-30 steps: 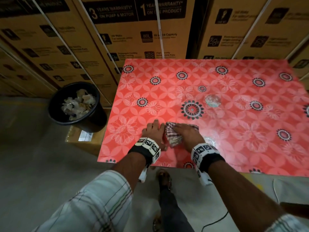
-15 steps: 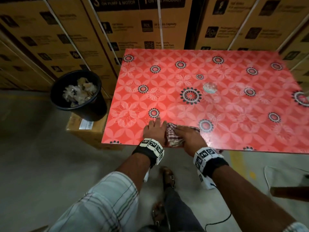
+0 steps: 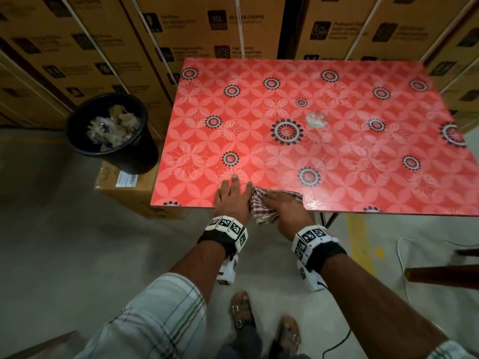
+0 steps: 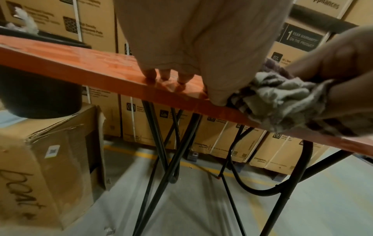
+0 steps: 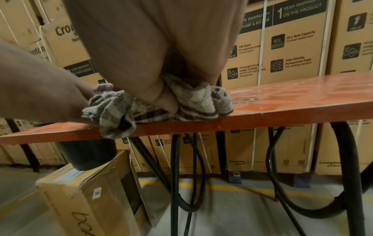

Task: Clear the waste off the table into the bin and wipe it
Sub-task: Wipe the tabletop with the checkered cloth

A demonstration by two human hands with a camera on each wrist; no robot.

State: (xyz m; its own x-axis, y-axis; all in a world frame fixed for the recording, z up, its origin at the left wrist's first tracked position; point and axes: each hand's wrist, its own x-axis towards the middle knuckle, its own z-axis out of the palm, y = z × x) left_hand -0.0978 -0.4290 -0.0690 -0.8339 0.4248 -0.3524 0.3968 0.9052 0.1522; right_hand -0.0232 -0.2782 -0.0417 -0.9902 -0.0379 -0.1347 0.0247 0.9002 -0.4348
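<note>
A red flower-patterned table (image 3: 337, 156) fills the head view. My left hand (image 3: 233, 193) lies flat on it at the near edge, fingers straight, fingertips (image 4: 165, 76) pressing the top. Beside it my right hand (image 3: 281, 203) grips a bunched checked cloth (image 3: 261, 216) that hangs partly over the table's edge. In the right wrist view the thumb curls into the cloth (image 5: 201, 102). The cloth (image 4: 278, 102) touches the left hand's side. A black bin (image 3: 114, 156) holding crumpled waste (image 3: 114, 125) stands left of the table.
The bin rests on a cardboard box (image 3: 124, 193). Stacked cartons (image 3: 181, 27) line the wall behind. A pale round patch (image 3: 316, 119) shows mid-table. Black table legs (image 4: 161, 151) cross underneath. A white cable (image 3: 404, 255) lies on the floor at right.
Both hands and the cloth have slid back along the table to its near edge, and the cloth now hangs over it. The head view has pulled back.
</note>
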